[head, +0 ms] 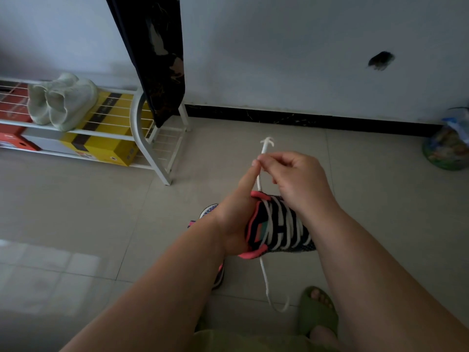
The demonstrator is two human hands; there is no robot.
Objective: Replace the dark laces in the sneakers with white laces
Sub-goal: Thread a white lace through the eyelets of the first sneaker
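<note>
Sneaker (276,224) held up over the floor, left hand (236,219) gripping its collar. Right hand (297,181) pinches the white lace (259,180) just above the top eyelets; lace runs straight up from the shoe, right hand nearer.

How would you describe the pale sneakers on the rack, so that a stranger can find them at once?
Look to the white wire shoe rack against the wall on the left. On its top shelf sits a pair of pale greenish-white sneakers, side by side. They are the only shoes on the rack; everything else there is boxes, a yellow box and red ones.
</note>
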